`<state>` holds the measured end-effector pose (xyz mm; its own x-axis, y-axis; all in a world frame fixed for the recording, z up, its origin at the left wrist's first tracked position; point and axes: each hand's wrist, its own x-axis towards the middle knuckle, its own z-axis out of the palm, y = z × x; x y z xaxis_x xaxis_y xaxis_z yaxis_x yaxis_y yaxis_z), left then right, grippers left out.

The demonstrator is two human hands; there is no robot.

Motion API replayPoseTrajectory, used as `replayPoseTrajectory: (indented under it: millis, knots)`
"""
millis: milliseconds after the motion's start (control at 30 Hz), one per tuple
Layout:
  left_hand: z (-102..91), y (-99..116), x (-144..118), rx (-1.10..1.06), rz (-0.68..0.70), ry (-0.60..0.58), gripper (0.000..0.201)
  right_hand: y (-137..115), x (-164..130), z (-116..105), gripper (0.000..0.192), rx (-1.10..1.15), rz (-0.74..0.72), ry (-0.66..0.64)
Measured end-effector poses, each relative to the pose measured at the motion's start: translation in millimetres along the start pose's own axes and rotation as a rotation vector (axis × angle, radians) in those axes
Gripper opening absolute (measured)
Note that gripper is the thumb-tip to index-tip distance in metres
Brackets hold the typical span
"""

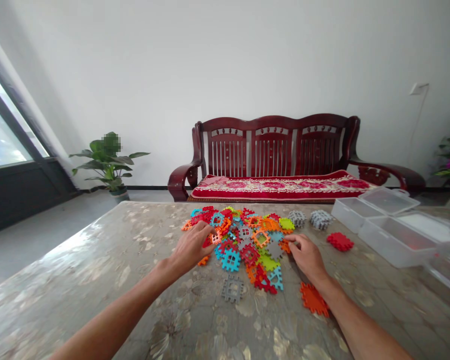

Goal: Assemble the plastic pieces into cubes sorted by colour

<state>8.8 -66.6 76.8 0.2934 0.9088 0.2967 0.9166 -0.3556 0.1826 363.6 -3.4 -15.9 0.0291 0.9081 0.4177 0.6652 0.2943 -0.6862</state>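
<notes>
Forearms: two, bare, reached in from the bottom edge over one counter [195, 325] with a floral cover.
Left grip [193, 245]: one, at the left side of the pile, thumb and forefinger apart beside a pale orange window piece [215, 237]; whether they pressed on it could not be told.
Right grip [306, 256]: one, thumb and forefinger close together at the pile's right edge, near an orange piece [285, 246]; whether they were clamped on it could not be told.
Pile: one heap of notched pieces [249, 255] lay between the hands, in red, orange, blue, green and grey, too overlapped to count.
Lone grey window piece: one [232, 288], just in front of the pile.
Red-orange group: one [314, 299], beside the right forearm.
Red group: one [340, 241], near the boxes.
Grey stacks: two [296, 218] [321, 219], behind the right hand.
Clear boxes: at least two [382, 245], at the right.
Wooden settee: one [272, 147], behind the counter, with one red floral cushion [281, 187].
Potted plant: one [110, 162], on the floor at the left.
</notes>
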Motion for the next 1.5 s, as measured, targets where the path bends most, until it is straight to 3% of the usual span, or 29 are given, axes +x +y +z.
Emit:
replayPoseTrajectory:
  millis: [233,400,600,700,900,1033,1133,1300,1500]
  knots:
    - [17.0,30,-9,-0.044,0.063,-0.250,0.045,0,0,0,0.031,0.000,-0.004,0.004]
    - [18.2,33,-3,-0.029,0.063,-0.285,0.034,1,0,0,0.031,0.002,-0.010,0.003]
    - [6.2,35,-7,-0.100,-0.019,-0.236,0.033,2,0,1,0.031,0.006,-0.003,-0.013]
    - [4.1,38,-15,-0.108,0.002,-0.310,0.037,1,0,1,0.031,0.002,0.005,-0.016]
    - [8.7,50,-27,-0.086,0.124,-0.465,0.077,-1,0,0,0.031,0.002,0.007,0.001]
    - [10.6,58,-24,-0.058,0.249,-0.488,0.057,-2,0,0,0.032,0.007,0.012,-0.007]
    - [12.7,62,-21,-0.003,0.261,-0.505,0.048,-2,0,0,0.032,0.009,0.021,-0.019]
    - [13.1,60,-19,0.033,0.234,-0.478,0.041,-1,0,0,0.032,0.020,0.025,-0.017]
    - [1.6,48,3,0.008,0.122,-0.220,0.042,-1,1,1,0.031,0.035,0.024,-0.017]
